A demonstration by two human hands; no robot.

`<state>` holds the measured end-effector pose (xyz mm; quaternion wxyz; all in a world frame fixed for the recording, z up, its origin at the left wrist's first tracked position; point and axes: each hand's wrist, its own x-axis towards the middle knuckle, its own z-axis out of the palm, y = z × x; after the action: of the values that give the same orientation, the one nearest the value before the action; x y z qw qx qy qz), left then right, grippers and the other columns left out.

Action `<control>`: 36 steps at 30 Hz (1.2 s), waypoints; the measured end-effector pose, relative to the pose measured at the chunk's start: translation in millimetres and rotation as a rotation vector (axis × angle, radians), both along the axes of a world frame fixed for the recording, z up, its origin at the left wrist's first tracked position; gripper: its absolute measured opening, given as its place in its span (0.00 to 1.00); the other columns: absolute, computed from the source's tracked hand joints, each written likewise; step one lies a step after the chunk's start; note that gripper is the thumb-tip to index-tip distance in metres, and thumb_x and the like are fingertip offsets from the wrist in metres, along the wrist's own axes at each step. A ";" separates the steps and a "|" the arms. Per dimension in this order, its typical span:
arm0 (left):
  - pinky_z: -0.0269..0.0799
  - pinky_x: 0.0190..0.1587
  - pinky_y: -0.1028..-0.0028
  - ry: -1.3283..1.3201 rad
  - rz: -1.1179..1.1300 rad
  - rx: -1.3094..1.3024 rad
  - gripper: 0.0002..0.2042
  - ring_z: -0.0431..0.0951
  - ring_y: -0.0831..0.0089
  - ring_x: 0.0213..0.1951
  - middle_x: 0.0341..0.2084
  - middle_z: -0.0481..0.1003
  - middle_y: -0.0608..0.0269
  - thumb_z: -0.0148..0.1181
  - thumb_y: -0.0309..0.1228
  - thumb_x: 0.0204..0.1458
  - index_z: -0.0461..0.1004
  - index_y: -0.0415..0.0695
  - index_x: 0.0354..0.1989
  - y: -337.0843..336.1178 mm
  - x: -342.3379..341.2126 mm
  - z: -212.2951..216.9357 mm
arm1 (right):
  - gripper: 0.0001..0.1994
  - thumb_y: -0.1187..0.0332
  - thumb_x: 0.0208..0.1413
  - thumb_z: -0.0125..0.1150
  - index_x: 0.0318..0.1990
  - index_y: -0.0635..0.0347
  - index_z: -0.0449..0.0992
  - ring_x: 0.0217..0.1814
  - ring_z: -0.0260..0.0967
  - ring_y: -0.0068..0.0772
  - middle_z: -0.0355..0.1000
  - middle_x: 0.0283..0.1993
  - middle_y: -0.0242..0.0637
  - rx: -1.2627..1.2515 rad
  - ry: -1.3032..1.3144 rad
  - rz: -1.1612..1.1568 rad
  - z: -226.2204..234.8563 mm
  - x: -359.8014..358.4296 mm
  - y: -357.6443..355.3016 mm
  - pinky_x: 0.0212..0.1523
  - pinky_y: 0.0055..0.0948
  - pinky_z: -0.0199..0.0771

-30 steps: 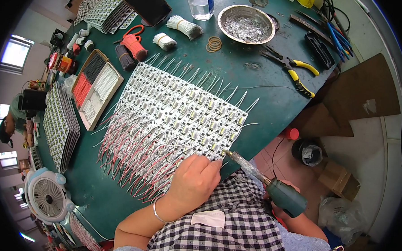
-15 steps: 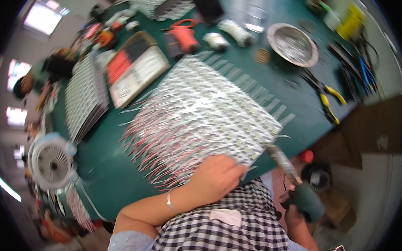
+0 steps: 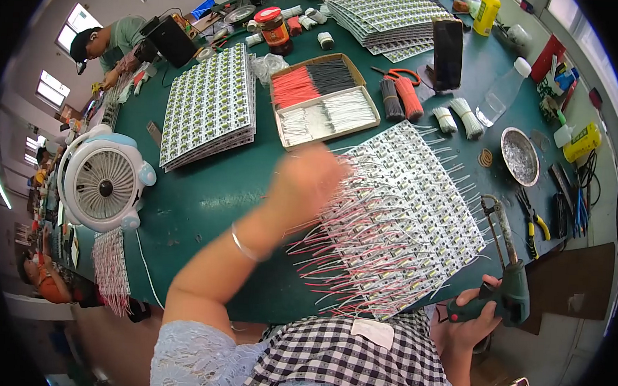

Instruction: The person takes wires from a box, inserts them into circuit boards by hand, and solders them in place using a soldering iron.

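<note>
A white circuit board panel lies tilted on the green table before me, with rows of small parts. Thin red and white wires fan out from its left side, and pale wire ends stick out along its far right side. Above the panel's left edge, near the wire box, my left hand is smeared by motion, so its fingers and anything in them cannot be made out. My right hand is wrapped round the handle of a green soldering gun. Its metal tip points up beside the panel's right corner.
A box of red, black and white wires lies beyond the panel. Stacked panels, a fan and a phone stand around. A metal bowl and yellow-handled pliers lie right. Another person sits far left.
My left hand has lifted off the panel's near edge and moved up and left toward the wire box. The soldering gun's tip has swung upward. The whole view has shifted.
</note>
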<state>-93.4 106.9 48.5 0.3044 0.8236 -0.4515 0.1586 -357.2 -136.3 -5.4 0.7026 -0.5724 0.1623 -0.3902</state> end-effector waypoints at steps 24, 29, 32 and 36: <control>0.71 0.38 0.60 0.105 0.599 0.431 0.08 0.77 0.53 0.33 0.27 0.77 0.51 0.64 0.33 0.42 0.78 0.44 0.30 15.3 216.6 -34.6 | 0.24 0.59 0.58 0.50 0.54 0.68 0.57 0.24 0.67 0.27 0.64 0.50 0.45 0.063 0.126 0.000 -2.5 11.4 -0.2 0.22 0.24 0.66; 0.72 0.39 0.59 -0.053 0.584 0.609 0.10 0.77 0.52 0.35 0.29 0.77 0.50 0.62 0.34 0.44 0.79 0.46 0.35 16.3 217.5 -31.3 | 0.23 0.60 0.58 0.50 0.55 0.67 0.57 0.24 0.67 0.27 0.64 0.50 0.45 0.078 0.116 0.000 -2.4 10.0 2.1 0.23 0.24 0.66; 0.74 0.40 0.60 0.070 0.645 0.616 0.07 0.78 0.54 0.37 0.32 0.77 0.51 0.60 0.31 0.45 0.79 0.43 0.31 5.7 211.3 -22.4 | 0.23 0.60 0.59 0.50 0.55 0.68 0.56 0.24 0.67 0.27 0.64 0.50 0.46 0.084 0.120 0.015 -4.0 8.0 -0.5 0.23 0.23 0.67; 0.74 0.40 0.59 0.097 0.643 0.616 0.07 0.78 0.54 0.38 0.31 0.77 0.52 0.60 0.32 0.46 0.79 0.43 0.31 0.0 207.6 -8.5 | 0.23 0.60 0.59 0.49 0.55 0.69 0.56 0.24 0.67 0.28 0.64 0.51 0.47 0.069 0.124 0.029 -6.8 5.4 -1.7 0.23 0.23 0.67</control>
<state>114.2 106.8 40.0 0.0009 0.9809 -0.1838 0.0644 -351.7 -138.0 -12.2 0.7163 -0.5731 0.2103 -0.3379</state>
